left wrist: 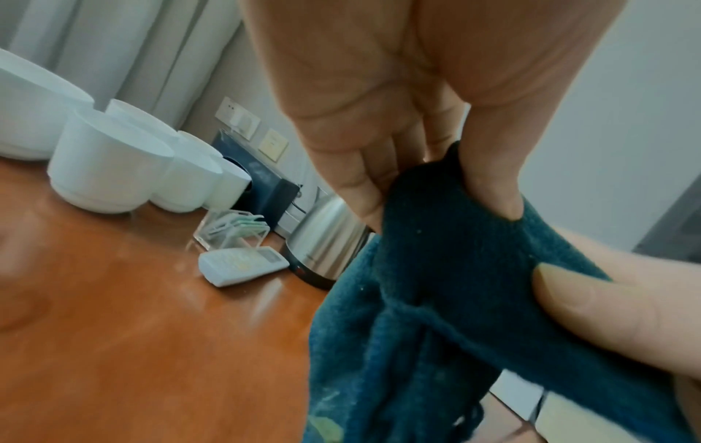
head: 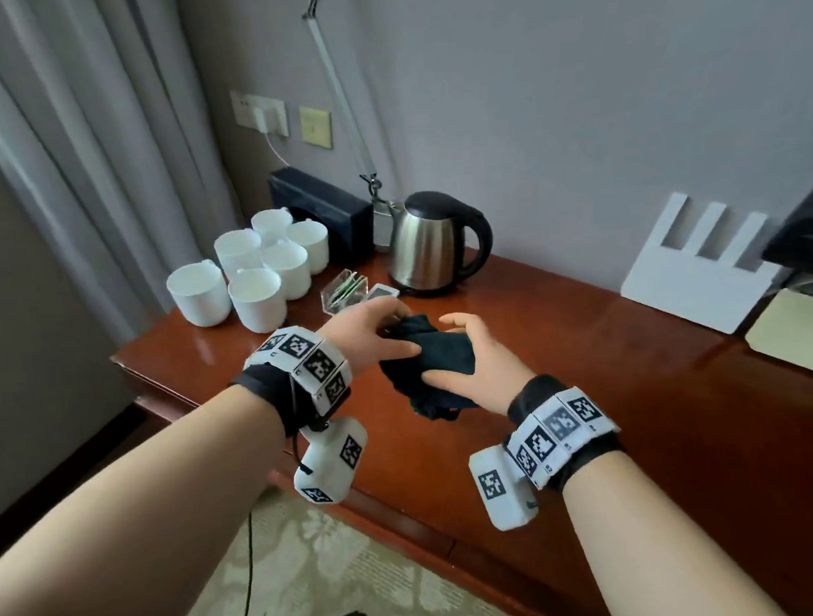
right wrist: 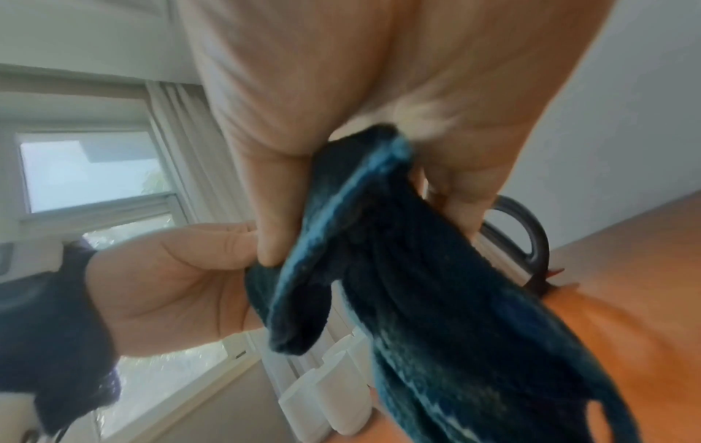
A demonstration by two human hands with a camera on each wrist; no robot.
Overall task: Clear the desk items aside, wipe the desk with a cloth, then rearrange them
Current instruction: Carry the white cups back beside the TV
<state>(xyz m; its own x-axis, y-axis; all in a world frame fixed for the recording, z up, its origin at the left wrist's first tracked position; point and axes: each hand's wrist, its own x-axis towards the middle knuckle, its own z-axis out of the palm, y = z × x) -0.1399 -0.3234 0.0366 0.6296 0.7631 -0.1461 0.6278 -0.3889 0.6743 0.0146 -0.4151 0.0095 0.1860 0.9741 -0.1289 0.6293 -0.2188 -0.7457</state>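
- The desk (head: 567,368) is bare in the middle; its items sit grouped at the far left, so clearing looks done, with wiping and rearranging left.
- Kettle (head: 431,246), six cups (head: 255,299), a clear holder (head: 343,290) and a remote (left wrist: 243,265) stand there.
- The cloth (head: 430,359) hangs above the desk's middle, held by both hands.
- The left hand (head: 372,332) pinches its far edge; the right hand (head: 471,361) grips the near bunch.
- Only the right wrist view shows the window (right wrist: 94,170); only the left shows the remote whole.
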